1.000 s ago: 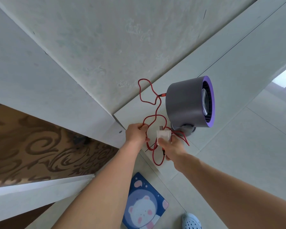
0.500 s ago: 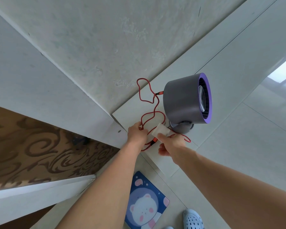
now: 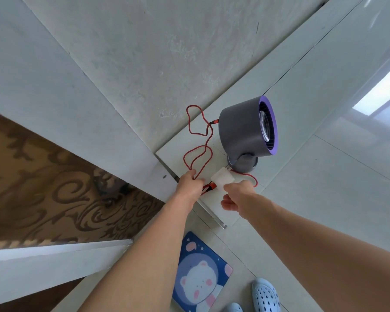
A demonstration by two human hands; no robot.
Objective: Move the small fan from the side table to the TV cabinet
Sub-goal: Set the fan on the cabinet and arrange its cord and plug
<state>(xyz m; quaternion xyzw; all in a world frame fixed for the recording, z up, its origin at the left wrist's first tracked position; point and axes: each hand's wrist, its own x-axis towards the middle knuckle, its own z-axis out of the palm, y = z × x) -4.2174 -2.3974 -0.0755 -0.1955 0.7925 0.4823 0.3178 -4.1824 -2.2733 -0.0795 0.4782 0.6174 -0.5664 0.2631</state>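
fan: we see the small grey fan [image 3: 245, 129] with a purple rim standing on its round base on the pale surface [image 3: 302, 104], at about 1 o'clock from the hands, face turned to 3 o'clock. We judge this surface to be the TV cabinet, so the move looks mostly done.
cord: red cord [image 3: 198, 140] plugged into the back of the fan, looping loose across the surface toward 7 o'clock; another bit curls out past the fan base.
plug: white plug block [image 3: 222, 179] lies just in front of the fan base, at the right hand's fingertips.
left hand: left hand [image 3: 188, 184], fingers closed in a pinch on the red cord close to its orange connector end.
right hand: right hand [image 3: 236, 197], thumb and forefinger at the near edge of the plug. We can't tell if they grip it or only touch it; the other fingers are curled loosely under.
surroundings: brown patterned panel [image 3: 43, 188] at 9 o'clock, bear mat [image 3: 200, 273] and pale blue slippers [image 3: 265, 293] on the floor at 6 o'clock.
risk 1: the cord is tied to the fan, so a hard tug with the left hand could drag or tip it. It looks top-heavy on a small base.
risk 2: the hands work right at the near corner; a plug or a loop of cord slipping over the edge could hang and pull on the fan.
risk 3: loose loops could snag on the fan base or knot while we tidy.
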